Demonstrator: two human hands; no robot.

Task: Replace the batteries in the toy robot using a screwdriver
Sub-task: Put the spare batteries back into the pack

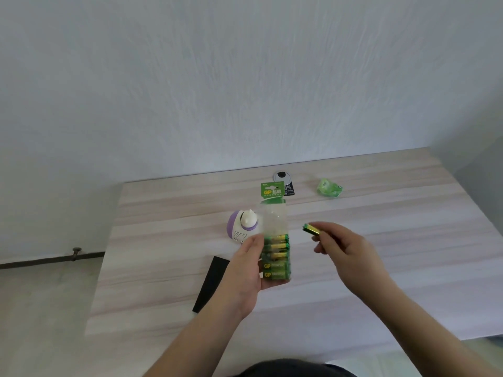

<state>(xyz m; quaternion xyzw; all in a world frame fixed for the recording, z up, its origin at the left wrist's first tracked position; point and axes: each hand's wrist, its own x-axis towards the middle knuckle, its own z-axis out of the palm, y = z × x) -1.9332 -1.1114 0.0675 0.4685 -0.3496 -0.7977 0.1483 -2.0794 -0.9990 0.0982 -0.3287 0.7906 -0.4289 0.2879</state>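
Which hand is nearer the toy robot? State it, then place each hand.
Left. The left hand, gripping the battery pack, sits just in front of the toy robot. The right hand, pinching a loose battery, is farther to its right.

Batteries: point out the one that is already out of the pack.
The loose battery pinched in the right hand is out, apart from the battery pack. The others sit stacked inside that pack, which the left hand holds.

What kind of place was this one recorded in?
Probably a plain office or home room: a wood-grain desk with a cable grommet stands against a bare white wall, with a pipe along the floor.
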